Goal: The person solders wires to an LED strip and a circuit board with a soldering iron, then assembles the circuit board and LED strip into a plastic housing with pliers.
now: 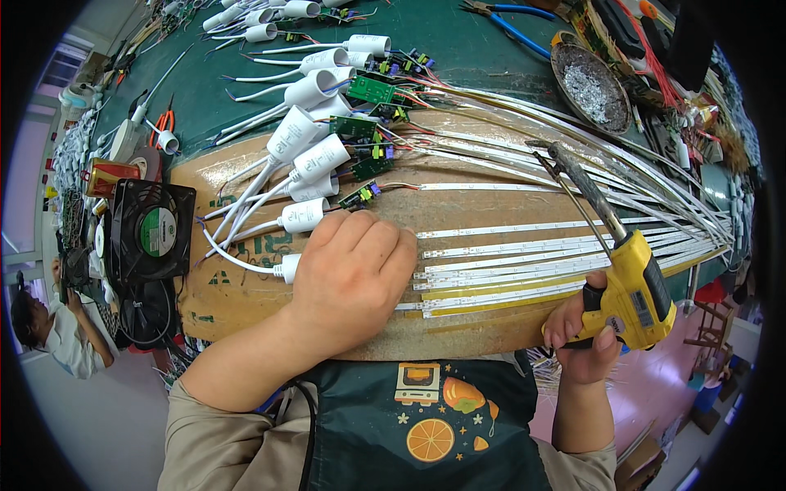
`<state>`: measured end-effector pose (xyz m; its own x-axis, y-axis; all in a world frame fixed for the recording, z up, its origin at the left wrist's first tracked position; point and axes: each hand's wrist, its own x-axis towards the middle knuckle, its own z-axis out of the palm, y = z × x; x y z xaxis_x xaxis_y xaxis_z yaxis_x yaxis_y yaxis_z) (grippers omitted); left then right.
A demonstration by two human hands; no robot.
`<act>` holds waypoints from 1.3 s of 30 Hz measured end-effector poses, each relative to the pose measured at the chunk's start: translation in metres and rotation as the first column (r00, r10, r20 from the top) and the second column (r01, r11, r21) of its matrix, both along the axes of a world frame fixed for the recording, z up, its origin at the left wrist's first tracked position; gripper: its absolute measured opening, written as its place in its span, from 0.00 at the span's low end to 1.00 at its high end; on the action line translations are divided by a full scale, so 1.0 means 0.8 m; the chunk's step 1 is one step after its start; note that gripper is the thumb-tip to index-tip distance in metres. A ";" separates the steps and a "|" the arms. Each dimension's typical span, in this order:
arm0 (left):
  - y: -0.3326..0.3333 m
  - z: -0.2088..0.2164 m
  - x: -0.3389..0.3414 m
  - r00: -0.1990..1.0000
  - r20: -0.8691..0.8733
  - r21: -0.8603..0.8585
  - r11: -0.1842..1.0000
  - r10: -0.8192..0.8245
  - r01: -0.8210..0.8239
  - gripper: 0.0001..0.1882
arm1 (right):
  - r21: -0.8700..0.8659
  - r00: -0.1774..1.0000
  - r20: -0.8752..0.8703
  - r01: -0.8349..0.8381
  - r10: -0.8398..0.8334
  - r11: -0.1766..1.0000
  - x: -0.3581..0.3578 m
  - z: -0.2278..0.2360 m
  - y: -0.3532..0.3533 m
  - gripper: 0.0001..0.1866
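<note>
My right hand (583,334) grips a yellow and black soldering gun (641,282) by its handle. The gun's dark barrel and thin feed tube point up and away over the LED strips. On the cardboard, my left hand (354,274) is closed, knuckles up, and hides whatever its fingers pinch. Against its left side sits a white cylindrical housing (288,268) with a white cable. Just beyond the knuckles lies a small green circuit board (360,195), wired to a white LED strip (491,187). Several loose LED strips (508,266) run side by side to the right of this hand.
More white housings (311,88) with boards and cables cover the far left. A black fan (153,229) stands at left. Far right, a round dish (591,86) holds silvery bits, near blue-handled pliers (517,31). Another person (65,319) is at the far left edge.
</note>
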<state>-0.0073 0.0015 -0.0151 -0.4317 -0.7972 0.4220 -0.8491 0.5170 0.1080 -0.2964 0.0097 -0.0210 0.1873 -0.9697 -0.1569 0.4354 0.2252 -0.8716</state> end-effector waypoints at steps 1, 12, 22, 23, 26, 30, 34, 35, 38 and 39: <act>0.000 0.000 0.000 1.000 0.002 -0.008 1.000 0.001 -0.001 0.13 | 0.000 1.000 0.001 0.000 0.000 1.000 0.000 0.000 0.000 0.39; 0.002 0.001 -0.001 0.999 -0.020 -0.019 0.999 0.033 -0.034 0.11 | -0.104 0.999 -0.008 -0.039 0.038 0.994 0.000 -0.006 -0.004 0.36; 0.018 0.036 0.005 0.991 -0.021 0.087 0.987 0.135 -0.132 0.21 | -0.124 0.999 0.010 -0.041 0.042 0.991 -0.004 -0.008 -0.003 0.36; 0.023 0.041 0.009 0.988 -0.035 0.153 0.978 0.149 -0.142 0.22 | -0.069 0.999 0.039 -0.011 0.014 0.998 -0.004 -0.005 -0.002 0.38; 0.035 0.045 0.021 0.983 -0.014 0.243 0.954 0.184 -0.175 0.23 | -0.025 0.998 0.065 0.018 -0.016 1.000 -0.004 -0.004 -0.001 0.39; 0.045 0.041 0.031 0.987 -0.002 0.259 0.953 0.160 -0.154 0.23 | -0.029 0.997 0.076 0.011 -0.009 1.000 -0.007 -0.006 0.000 0.40; 0.046 0.024 0.036 0.990 -0.033 0.188 0.974 0.134 -0.125 0.20 | -0.038 0.997 0.081 0.017 -0.013 0.999 -0.006 -0.005 0.001 0.39; 0.042 0.023 0.036 0.985 -0.069 0.148 0.978 0.161 -0.149 0.19 | -0.034 0.994 0.112 0.024 -0.020 0.999 -0.007 -0.007 0.002 0.39; 0.014 0.046 0.040 0.989 -0.046 -0.011 0.990 0.142 -0.143 0.19 | -0.110 0.993 0.120 0.024 -0.010 0.994 -0.006 -0.014 0.002 0.37; 0.000 0.060 0.039 0.993 -0.039 -0.059 0.992 0.113 -0.116 0.18 | -0.185 0.995 0.096 0.016 0.002 0.983 -0.005 -0.016 0.002 0.35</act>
